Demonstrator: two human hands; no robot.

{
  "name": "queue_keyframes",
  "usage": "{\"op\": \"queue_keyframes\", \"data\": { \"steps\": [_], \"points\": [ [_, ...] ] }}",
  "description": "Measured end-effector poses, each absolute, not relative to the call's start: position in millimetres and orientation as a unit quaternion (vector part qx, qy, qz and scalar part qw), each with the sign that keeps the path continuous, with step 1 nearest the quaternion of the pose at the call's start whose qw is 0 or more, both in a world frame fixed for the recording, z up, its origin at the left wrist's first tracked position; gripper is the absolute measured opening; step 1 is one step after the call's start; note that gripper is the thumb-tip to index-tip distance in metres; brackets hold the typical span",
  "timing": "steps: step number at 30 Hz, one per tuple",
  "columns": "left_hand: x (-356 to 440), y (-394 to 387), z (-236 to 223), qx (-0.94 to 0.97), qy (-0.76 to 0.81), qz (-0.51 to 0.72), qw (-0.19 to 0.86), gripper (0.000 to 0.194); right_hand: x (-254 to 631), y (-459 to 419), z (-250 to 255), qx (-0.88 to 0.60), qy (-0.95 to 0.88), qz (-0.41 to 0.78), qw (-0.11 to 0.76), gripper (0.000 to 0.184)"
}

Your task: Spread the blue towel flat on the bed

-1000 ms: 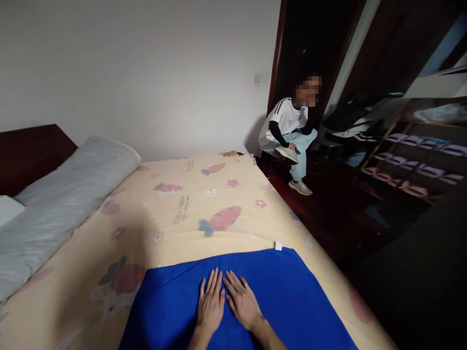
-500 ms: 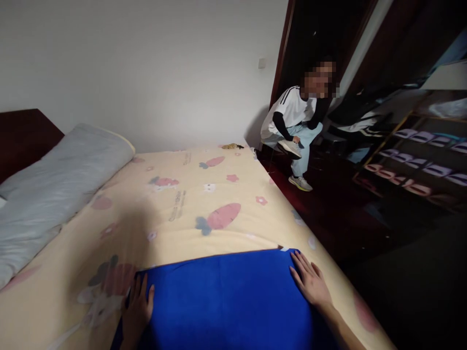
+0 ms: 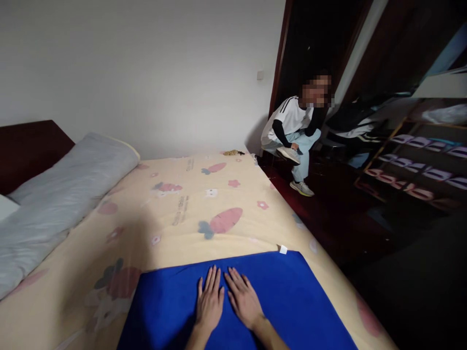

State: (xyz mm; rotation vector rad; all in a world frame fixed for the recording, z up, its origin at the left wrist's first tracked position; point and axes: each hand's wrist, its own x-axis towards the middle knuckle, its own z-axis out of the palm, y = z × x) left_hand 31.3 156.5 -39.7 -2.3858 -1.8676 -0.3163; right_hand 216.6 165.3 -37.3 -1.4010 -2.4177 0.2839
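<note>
A blue cloth (image 3: pixel 288 301) lies spread flat on the bed, its far edge running across the patterned sheet. A small white tag (image 3: pixel 283 249) sticks out at that edge, near the far right corner. My left hand (image 3: pixel 210 305) rests palm down on the middle of the cloth, fingers stretched out. Just beside it, with a narrow gap between, my right hand (image 3: pixel 245 299) also lies flat on the cloth, fingers extended. Neither hand grips anything. The near edge of the cloth is out of view.
The bed sheet (image 3: pixel 175 180) is cream with carrot prints. Grey bedding (image 3: pixel 73 187) lies at the left by a dark headboard (image 3: pixel 32 150). A small tan item (image 3: pixel 230 152) sits at the far edge. Beyond, a person (image 3: pixel 292 126) sits; a shoe rack (image 3: pixel 419 165) stands right.
Both hands have moved inward from the cloth's left and right edges to its middle, now side by side. The corners they covered are exposed. The view has tilted slightly upward.
</note>
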Motion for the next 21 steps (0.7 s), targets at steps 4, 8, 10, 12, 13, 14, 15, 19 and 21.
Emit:
{"op": "queue_keyframes", "data": {
  "steps": [4, 8, 10, 12, 13, 14, 15, 19, 21],
  "points": [
    [-4.2, 171.5, -37.6, -0.75, -0.655, -0.083, 0.023, 0.052, 240.9, 184.4, -31.8, -0.512, -0.837, 0.124, 0.149, 0.055],
    [-121.3, 169.7, -45.0, -0.605, -0.785, -0.1, 0.084, 0.059, 356.1, 207.6, -46.1, -0.646, -0.747, 0.044, 0.148, 0.062],
    [-171.8, 163.7, -50.2, -0.562, -0.808, -0.128, 0.12, 0.064, 408.8, 211.9, -57.5, -0.674, -0.725, 0.018, 0.142, 0.066],
    [-202.8, 158.4, -53.6, -0.576, -0.789, -0.155, 0.15, 0.066, 442.1, 211.8, -67.7, -0.706, -0.693, -0.004, 0.144, 0.069],
    [-211.1, 156.8, -54.4, -0.587, -0.776, -0.165, 0.16, 0.066, 450.8, 211.0, -71.6, -0.718, -0.681, -0.012, 0.145, 0.069],
    [-215.7, 155.9, -54.5, -0.596, -0.766, -0.173, 0.167, 0.065, 454.9, 210.0, -74.3, -0.726, -0.672, -0.019, 0.143, 0.069],
    [-217.6, 155.7, -54.1, -0.601, -0.76, -0.178, 0.17, 0.063, 455.7, 209.1, -76.0, -0.731, -0.668, -0.025, 0.14, 0.069],
    [-214.4, 158.6, -46.7, -0.612, -0.75, -0.179, 0.176, 0.061, 445.6, 209.0, -73.7, -0.736, -0.664, -0.047, 0.122, 0.069],
    [-205.9, 160.6, -39.3, -0.603, -0.759, -0.17, 0.178, 0.06, 440.0, 209.8, -69.4, -0.74, -0.657, -0.074, 0.126, 0.069]
  ]
}}
